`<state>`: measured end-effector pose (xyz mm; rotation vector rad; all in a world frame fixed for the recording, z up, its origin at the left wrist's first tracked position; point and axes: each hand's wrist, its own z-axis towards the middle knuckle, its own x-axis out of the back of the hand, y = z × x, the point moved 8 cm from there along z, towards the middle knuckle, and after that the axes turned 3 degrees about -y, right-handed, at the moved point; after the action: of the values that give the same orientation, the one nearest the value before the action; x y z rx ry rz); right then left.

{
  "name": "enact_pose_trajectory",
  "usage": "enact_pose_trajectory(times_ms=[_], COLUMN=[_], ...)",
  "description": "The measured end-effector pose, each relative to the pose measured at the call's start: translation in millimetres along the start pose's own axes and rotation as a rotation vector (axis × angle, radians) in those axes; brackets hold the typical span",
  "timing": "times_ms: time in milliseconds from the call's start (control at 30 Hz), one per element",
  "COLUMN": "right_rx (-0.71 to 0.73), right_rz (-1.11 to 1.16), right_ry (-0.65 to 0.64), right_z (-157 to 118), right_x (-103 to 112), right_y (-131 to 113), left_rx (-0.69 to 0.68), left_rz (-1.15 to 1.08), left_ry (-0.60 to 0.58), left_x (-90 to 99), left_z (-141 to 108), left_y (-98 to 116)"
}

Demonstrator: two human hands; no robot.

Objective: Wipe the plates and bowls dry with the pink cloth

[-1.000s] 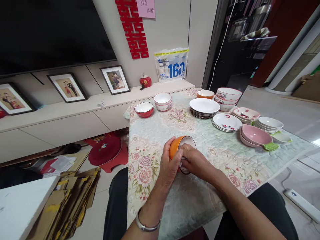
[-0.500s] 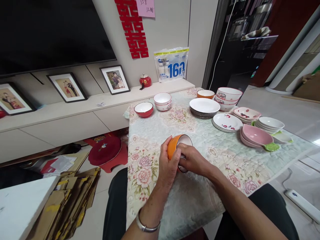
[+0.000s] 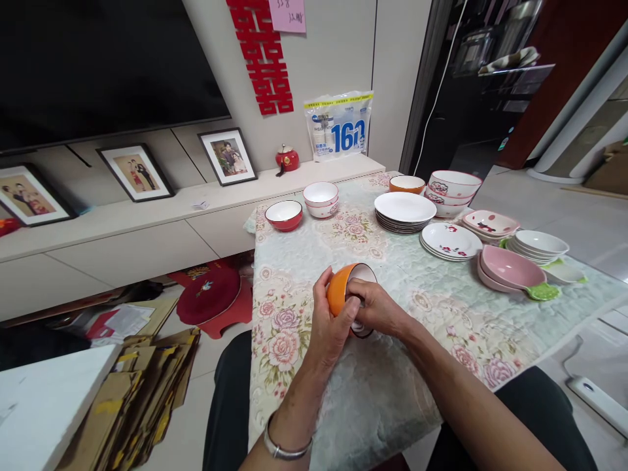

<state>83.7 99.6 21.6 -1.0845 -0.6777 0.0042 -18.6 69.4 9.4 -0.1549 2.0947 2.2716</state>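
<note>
The counter (image 3: 373, 392), under a quilted floral cloth, carries all the crockery, and the orange bowl (image 3: 342, 288) is held tipped on its side just above the cloth at the near middle. The left hand (image 3: 330, 327) wraps its outer wall; the right hand (image 3: 375, 311) closes over the rim, fingers inside. Tilted like this, the glazed bowl could, I judge, slip between the palms and knock down on its rim. The cloth hangs loose over the near edge, so a dragging forearm could pull it and shift the stacks at the far side.

Counted from largest: one stack of white plates (image 3: 405, 210); one stack of flowered plates (image 3: 450, 241); one stack of patterned bowls (image 3: 454, 191); two pink dishes (image 3: 510, 269) with a green handle; one stack of shallow white bowls (image 3: 540, 245); one stack of pink-patterned square dishes (image 3: 490, 224); two stacked white bowls (image 3: 320, 198); one red bowl (image 3: 284, 214); a second orange bowl (image 3: 407, 184).
</note>
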Motion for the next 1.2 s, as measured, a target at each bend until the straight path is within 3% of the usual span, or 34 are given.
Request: enact_pose_trajectory(times_ms=[233,367,500,567,733,800,867,1000,1100,1200], right_rx=[0.005,-0.005,-0.072,-0.103,-0.185,-0.181,-0.133,0.027,0.026,-0.04], right_rz=[-0.15,-0.28,-0.273,-0.141,0.54,0.608,0.506,0.077,-0.195,-0.299], right_ry=[0.08,0.178,0.231,0.183,-0.082,-0.129,-0.173,-0.21,-0.111,0.013], right_z=[-5,-13,-17,-16,-15,-16,-16,-16,-16,-18], right_x=[-3,-5,-2,-2,-18,-17,-15,-10,-7,-2], right_y=[2,-3,-3,1,7,5,1,-10,-11,-9], left_rx=[-0.087,-0.086,-0.121,-0.133,-0.095,-0.082,-0.086,-0.084,-0.086,-0.081], left_rz=[0.245,0.283,0.321,0.333,0.304,0.276,0.25,0.215,0.221,0.203], left_ry=[0.057,0.058,0.048,0.059,0.041,0.023,0.021,0.051,0.061,0.054], left_x=[2.2,3.1,1.6,2.3,3.6,3.5,4.1,6.4,6.3,5.5], left_z=[-1,-1,-1,-1,0,1,2,2,2,2], left_y=[8,6,8,9,8,6,5,3,4,6])
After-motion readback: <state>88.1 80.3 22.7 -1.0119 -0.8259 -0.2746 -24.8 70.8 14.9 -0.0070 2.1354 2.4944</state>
